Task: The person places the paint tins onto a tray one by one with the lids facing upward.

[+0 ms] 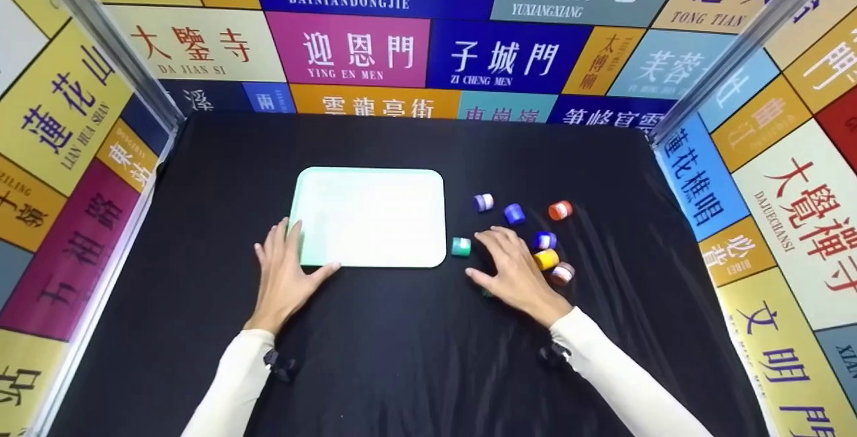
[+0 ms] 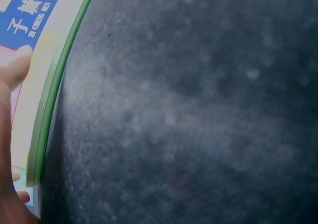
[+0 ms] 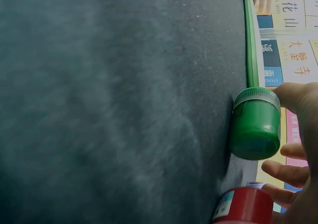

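A white tray (image 1: 371, 216) with a pale green rim lies flat on the black cloth. My left hand (image 1: 284, 283) is at its near left corner, fingers along the left side and thumb by the near edge. The green rim (image 2: 49, 110) and thumb appear in the left wrist view. My right hand (image 1: 515, 276) hovers, fingers spread, over small capped paint jars. A teal-green jar (image 1: 460, 246) stands between tray and fingertips. Another green jar (image 3: 256, 124) sits beside the right thumb, mostly hidden in the head view; a red jar (image 3: 246, 206) shows below it.
Around the right hand lie a purple jar (image 1: 483, 202), a blue jar (image 1: 513, 214), an orange-red jar (image 1: 560, 210), a second blue jar (image 1: 544, 240), a yellow jar (image 1: 546, 259) and a brown jar (image 1: 562, 273). Printed sign panels (image 1: 348, 49) wall the table's back and sides.
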The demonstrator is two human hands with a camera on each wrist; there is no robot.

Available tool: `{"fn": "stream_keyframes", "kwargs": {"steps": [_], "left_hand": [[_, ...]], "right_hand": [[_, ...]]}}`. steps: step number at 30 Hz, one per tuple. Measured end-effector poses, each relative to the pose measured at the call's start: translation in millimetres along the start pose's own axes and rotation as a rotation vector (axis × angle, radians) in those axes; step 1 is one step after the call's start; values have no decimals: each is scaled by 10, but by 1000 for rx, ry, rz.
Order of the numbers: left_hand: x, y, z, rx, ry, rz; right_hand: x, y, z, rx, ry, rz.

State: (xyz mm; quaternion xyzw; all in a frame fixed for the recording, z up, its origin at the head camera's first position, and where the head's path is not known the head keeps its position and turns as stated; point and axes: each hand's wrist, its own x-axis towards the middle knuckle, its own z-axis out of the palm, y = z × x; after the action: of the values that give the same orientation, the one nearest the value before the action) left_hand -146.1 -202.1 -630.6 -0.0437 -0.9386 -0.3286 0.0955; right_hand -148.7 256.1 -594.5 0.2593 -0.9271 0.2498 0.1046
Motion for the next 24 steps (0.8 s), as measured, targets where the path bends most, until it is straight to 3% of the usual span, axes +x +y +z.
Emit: {"fn": "stream_keyframes", "kwargs": {"steps": [12, 24], "left_hand": [[-60, -160, 42, 63, 47, 26], [-46, -176, 51, 57, 53, 34]], "right_hand": [[92, 34, 41, -6, -41, 36], [217, 33, 121, 14, -64, 40]]}}
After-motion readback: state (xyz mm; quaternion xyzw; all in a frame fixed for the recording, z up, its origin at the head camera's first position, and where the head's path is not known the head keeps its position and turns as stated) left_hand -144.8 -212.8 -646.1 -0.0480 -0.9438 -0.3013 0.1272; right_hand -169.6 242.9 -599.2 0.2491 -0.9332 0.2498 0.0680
